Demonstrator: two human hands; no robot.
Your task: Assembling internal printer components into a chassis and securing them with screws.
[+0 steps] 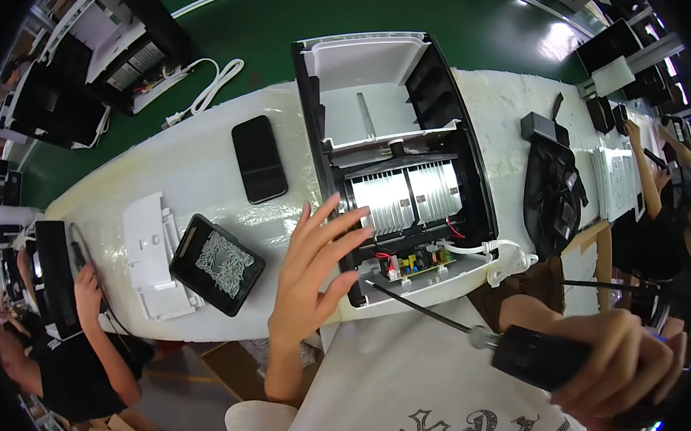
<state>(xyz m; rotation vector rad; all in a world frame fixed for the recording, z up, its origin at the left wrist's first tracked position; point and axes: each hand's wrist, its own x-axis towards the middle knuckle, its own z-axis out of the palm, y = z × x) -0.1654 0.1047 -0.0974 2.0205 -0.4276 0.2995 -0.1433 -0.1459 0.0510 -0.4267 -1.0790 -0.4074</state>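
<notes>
My right hand [627, 367] is wrapped round the black handle of an electric screwdriver [532, 358]. Its long thin shaft points left, and the tip ends near the front left corner of an opened appliance housing [477, 165]. Something small and pale shows at the tip, too small to name surely. My left hand [309, 273] has its fingers spread, over the left edge of that housing, fingertips near the finned metal block [407, 200]. Below the block sits a circuit board [418, 262] with red wires. A white cord [510, 263] lies bundled at the housing's front right corner.
Left of the housing are a black phone [260, 160], a black tray of screws [226, 265] and white plastic panels [150, 254]. A black bag [554, 194] lies to the right. Another opened appliance [128, 60] stands far left. Co-workers sit at both sides.
</notes>
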